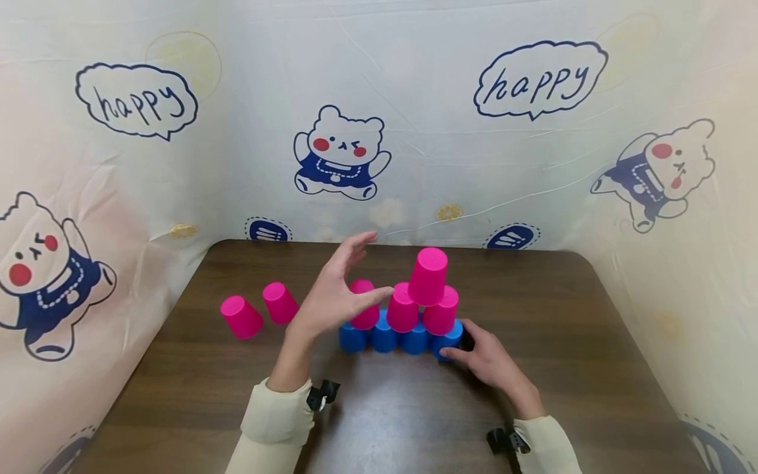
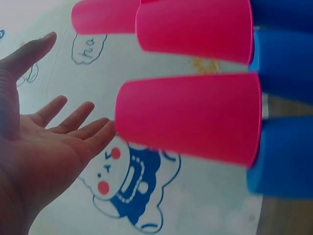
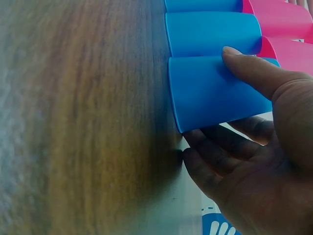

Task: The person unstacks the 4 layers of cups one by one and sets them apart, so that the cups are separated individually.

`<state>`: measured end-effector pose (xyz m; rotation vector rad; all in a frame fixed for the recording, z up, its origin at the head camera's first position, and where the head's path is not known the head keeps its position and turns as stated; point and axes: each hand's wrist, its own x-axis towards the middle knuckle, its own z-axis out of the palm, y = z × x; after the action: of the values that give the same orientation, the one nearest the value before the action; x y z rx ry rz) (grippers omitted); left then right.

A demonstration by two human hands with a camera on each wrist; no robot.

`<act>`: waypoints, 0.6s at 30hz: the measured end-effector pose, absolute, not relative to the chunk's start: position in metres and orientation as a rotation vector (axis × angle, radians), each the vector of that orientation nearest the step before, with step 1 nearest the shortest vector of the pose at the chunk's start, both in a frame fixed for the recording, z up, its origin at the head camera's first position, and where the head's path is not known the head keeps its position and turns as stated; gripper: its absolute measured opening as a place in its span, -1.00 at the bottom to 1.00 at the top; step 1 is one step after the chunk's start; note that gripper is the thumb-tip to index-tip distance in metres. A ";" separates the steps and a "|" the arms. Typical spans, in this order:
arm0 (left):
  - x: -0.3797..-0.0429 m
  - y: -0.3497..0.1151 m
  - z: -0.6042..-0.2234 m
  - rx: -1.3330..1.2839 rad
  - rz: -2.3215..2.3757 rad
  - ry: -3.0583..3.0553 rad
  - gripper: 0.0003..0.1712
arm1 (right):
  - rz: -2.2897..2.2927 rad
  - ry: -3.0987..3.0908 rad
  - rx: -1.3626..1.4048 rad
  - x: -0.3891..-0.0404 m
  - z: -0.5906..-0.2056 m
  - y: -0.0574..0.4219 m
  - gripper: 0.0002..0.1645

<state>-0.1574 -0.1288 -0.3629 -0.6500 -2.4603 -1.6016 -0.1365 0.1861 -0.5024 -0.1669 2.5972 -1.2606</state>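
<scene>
Several upside-down blue cups (image 1: 414, 340) stand in a row on the table. Three upside-down pink cups (image 1: 402, 311) rest on top of them. A single pink cup (image 1: 429, 276) sits highest, across the middle and right pink cups. My left hand (image 1: 331, 297) is spread beside the leftmost stacked pink cup (image 2: 190, 120), thumb and fingers wide apart, holding nothing. At the row's right end my right hand (image 1: 496, 363) grips the last blue cup (image 3: 220, 93), its thumb on the near side and its fingers around the outer side.
Two more upside-down pink cups (image 1: 241, 317) stand apart on the left of the brown wooden table (image 1: 403, 421). A printed cloth (image 1: 438, 151) with bears and "happy" bubbles hangs behind the table and along its sides.
</scene>
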 end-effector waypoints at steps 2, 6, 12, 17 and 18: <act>-0.160 -0.122 -0.363 -0.684 -1.605 -2.456 0.05 | -1.261 2.596 -0.167 -0.136 -0.502 0.186 -0.26; -0.164 -0.107 -0.363 -0.806 -1.615 -2.423 0.03 | -1.261 2.594 -0.172 -0.136 -0.501 0.186 -0.26; -0.169 -0.081 -0.362 -0.868 -1.615 -2.469 0.02 | -1.257 2.600 -0.172 -0.136 -0.501 0.185 -0.28; -0.172 -0.066 -0.362 -0.829 -1.666 -2.530 0.02 | -1.262 2.598 -0.170 -0.137 -0.502 0.184 -0.29; -0.172 -0.065 -0.363 -0.822 -1.674 -2.537 0.02 | -1.264 2.597 -0.171 -0.136 -0.502 0.184 -0.29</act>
<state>-0.1722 -0.0646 -0.3629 -0.8219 -2.5372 -1.6740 -0.1365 0.1842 -0.5015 -0.1708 2.5969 -1.2639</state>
